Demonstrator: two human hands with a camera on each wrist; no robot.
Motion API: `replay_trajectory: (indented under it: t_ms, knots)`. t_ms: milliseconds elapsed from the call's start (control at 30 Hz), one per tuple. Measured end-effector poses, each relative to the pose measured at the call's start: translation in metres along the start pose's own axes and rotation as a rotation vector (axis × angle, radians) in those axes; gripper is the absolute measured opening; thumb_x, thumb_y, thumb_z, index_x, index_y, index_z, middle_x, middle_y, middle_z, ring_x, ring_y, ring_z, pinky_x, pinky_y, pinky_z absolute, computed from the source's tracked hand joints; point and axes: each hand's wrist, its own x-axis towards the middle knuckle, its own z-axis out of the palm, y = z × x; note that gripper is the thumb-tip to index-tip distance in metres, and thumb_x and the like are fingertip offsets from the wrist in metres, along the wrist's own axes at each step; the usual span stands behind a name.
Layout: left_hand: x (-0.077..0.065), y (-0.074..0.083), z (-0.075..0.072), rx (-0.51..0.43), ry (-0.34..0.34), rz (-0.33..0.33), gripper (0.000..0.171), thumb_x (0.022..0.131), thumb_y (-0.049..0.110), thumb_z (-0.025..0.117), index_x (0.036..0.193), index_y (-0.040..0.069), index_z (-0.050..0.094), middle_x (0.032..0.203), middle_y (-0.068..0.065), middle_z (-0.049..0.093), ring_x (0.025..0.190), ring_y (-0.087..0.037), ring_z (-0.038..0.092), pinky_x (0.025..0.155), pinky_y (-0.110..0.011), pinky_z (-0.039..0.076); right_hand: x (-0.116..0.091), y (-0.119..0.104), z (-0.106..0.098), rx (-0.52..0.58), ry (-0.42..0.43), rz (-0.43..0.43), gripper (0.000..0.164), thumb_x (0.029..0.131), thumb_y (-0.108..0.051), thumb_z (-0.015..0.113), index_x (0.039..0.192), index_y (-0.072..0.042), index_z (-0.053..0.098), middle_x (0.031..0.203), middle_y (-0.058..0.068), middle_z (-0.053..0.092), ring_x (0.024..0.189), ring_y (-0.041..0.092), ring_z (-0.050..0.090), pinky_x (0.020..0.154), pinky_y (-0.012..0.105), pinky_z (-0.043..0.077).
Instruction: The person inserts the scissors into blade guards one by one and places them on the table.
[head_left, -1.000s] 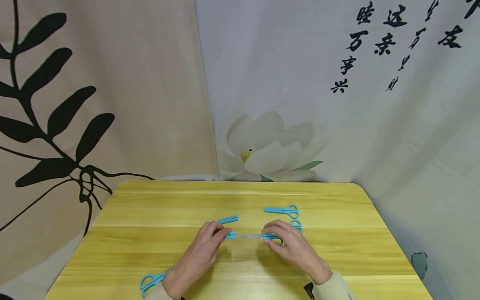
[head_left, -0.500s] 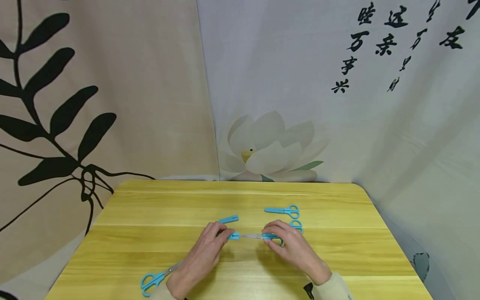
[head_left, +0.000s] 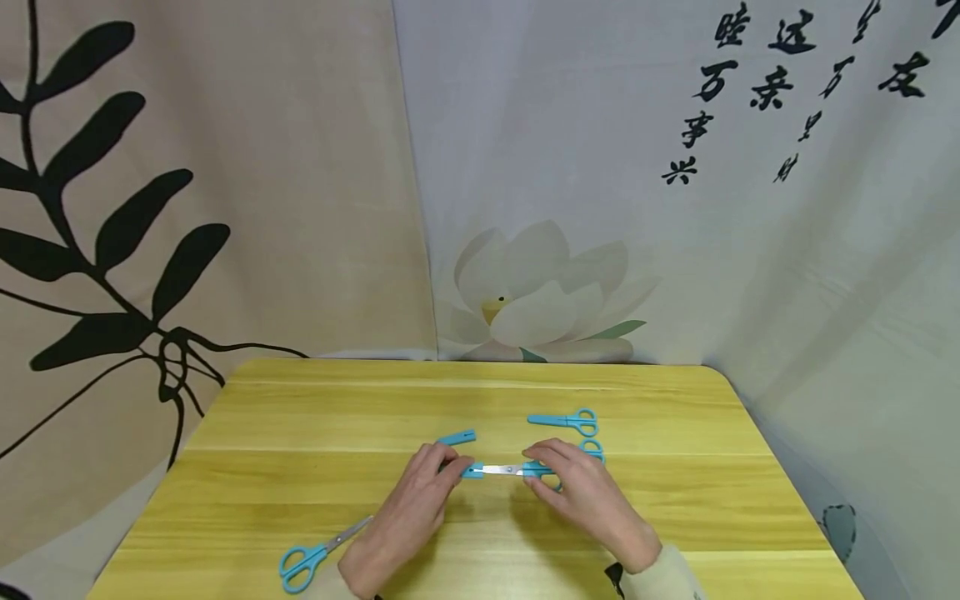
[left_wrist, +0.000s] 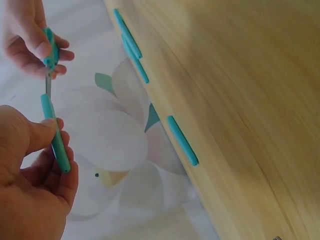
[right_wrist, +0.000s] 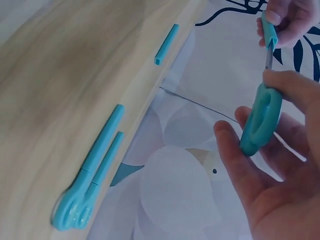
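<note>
My left hand (head_left: 408, 508) pinches a blue scissors sheath (head_left: 473, 472) between thumb and fingers, its mouth facing right. In my right hand (head_left: 596, 504) is a pair of scissors with blue handles (right_wrist: 265, 117), gripped at the handles. Their silver blades (head_left: 502, 470) point left, closed, in line with the sheath. The blade tips are at or just inside the sheath's mouth; how deep is hidden. Both wrist views show the sheath (left_wrist: 59, 145) and scissors held above the table.
An unsheathed pair of blue scissors (head_left: 303, 567) lies near my left forearm. A loose blue sheath (head_left: 457, 437) lies beyond my left hand. Sheathed scissors (head_left: 551, 421) lie at the back right, with another sheathed pair (right_wrist: 102, 172) beside them, partly hidden by my right hand in the head view.
My left hand has moved the sheath right, up to the blade tips. The right hand with the scissors has barely shifted. More of the unsheathed scissors' blades shows beside my left forearm.
</note>
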Motion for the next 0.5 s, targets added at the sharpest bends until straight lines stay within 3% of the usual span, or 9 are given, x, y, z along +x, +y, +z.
replay_trajectory:
  t_ms: [167,333,400,500]
  knots:
    - [0.0024,0.0012,0.0030,0.017,0.029,0.026,0.064,0.114,0.032,0.014,0.115,0.008,0.074,0.104,0.000,0.059,0.091,-0.016,0.053,0.076,-0.029,0.050,0.0023,-0.0031,-0.0005,-0.036,0.013,-0.025,0.029,0.083,-0.017,0.088,0.108,-0.008,0.076,0.111,0.000,0.072,0.093,0.016,0.071,0.076,0.034,0.061]
    - [0.0049,0.0030,0.0018,0.005,0.010,0.001,0.024,0.106,0.014,0.053,0.118,0.008,0.074,0.109,-0.001,0.060,0.098,-0.016,0.055,0.081,-0.030,0.052,0.0049,-0.0052,0.0005,-0.028,0.048,-0.043,0.024,0.082,-0.013,0.088,0.102,-0.009,0.077,0.108,-0.001,0.071,0.090,0.015,0.070,0.073,0.033,0.060]
    - [0.0052,0.0034,0.0014,-0.015,0.003,-0.007,0.023,0.098,0.007,0.065,0.119,0.008,0.074,0.111,-0.001,0.060,0.101,-0.017,0.055,0.083,-0.030,0.052,0.0055,-0.0061,0.0010,-0.022,0.061,-0.039,0.023,0.081,-0.013,0.088,0.100,-0.010,0.077,0.107,-0.002,0.071,0.089,0.015,0.069,0.073,0.033,0.060]
    - [0.0051,0.0029,0.0026,-0.051,0.016,-0.002,0.023,0.097,0.004,0.067,0.118,0.007,0.074,0.112,-0.002,0.059,0.104,-0.018,0.055,0.083,-0.030,0.054,0.0061,-0.0074,0.0019,-0.017,0.079,-0.039,0.022,0.080,-0.013,0.089,0.099,-0.012,0.077,0.106,-0.003,0.070,0.090,0.015,0.067,0.073,0.032,0.060]
